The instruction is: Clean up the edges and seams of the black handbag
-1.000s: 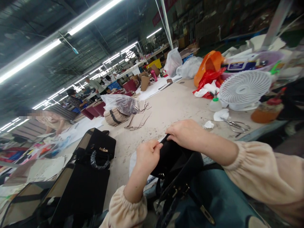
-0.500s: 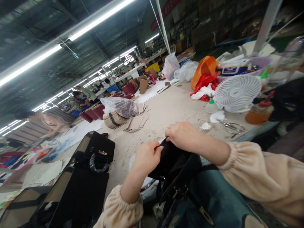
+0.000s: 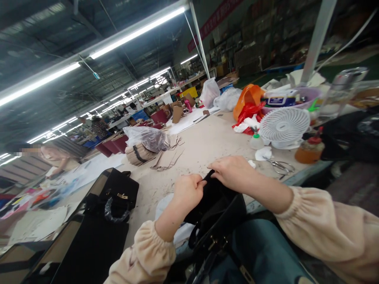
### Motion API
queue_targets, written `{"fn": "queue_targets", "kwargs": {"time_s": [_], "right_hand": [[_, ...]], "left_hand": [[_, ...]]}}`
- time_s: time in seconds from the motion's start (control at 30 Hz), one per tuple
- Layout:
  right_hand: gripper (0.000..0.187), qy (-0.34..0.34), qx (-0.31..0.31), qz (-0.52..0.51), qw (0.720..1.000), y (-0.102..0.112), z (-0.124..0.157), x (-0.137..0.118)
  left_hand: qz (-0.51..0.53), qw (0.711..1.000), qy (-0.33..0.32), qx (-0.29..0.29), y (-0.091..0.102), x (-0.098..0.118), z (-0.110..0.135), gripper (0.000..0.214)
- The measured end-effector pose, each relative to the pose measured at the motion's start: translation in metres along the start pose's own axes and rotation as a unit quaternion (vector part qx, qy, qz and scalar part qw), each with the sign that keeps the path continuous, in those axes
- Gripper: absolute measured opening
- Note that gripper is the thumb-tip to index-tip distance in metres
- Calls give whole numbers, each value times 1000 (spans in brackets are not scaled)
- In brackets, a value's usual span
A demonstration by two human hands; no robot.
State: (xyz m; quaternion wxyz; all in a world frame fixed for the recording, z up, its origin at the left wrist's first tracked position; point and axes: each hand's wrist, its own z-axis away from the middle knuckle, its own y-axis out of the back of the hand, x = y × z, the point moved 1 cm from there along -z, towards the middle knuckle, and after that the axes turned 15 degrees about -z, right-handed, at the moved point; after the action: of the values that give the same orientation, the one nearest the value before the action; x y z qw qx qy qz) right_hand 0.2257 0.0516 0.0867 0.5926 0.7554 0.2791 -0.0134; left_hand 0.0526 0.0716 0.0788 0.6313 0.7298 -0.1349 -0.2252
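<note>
A black handbag [image 3: 226,201] with gold-coloured hardware rests against my lap at the table edge, its top edge facing away from me. My left hand [image 3: 189,191] pinches that edge between thumb and fingers. Close beside it, my right hand [image 3: 231,171] grips the same edge, fingertips bent over it. The bag's inside is dark, and its lower part is blurred and partly hidden by my arms. Another black handbag [image 3: 121,189], its handle wrapped in clear plastic, stands to the left.
Scissors [image 3: 280,166], a white fan [image 3: 284,126] and a bottle of amber liquid [image 3: 310,150] lie to the right. A strapped bundle of card pieces [image 3: 139,153] sits ahead under clear plastic. More black bag parts [image 3: 91,244] fill the near left. Another person [image 3: 60,156] bends over the table at far left.
My view has shifted slightly, so the table items appear a little further left. Both hands keep their hold on the bag's edge, and the fingers have moved slightly closer together.
</note>
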Motion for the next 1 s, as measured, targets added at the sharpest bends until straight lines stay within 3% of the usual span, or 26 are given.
{"fn": "queue_targets", "kwargs": {"time_s": [0.7, 0.93, 1.0], "right_hand": [[16, 2, 7, 8, 1000, -2, -7, 1], [18, 1, -3, -27, 1000, 0, -7, 5], [29, -5, 14, -56, 998, 4, -2, 6]], "left_hand": [[14, 1000, -6, -26, 3, 2, 1, 28], [10, 998, -43, -52, 9, 6, -19, 29], [-5, 998, -36, -44, 6, 7, -25, 28]]}}
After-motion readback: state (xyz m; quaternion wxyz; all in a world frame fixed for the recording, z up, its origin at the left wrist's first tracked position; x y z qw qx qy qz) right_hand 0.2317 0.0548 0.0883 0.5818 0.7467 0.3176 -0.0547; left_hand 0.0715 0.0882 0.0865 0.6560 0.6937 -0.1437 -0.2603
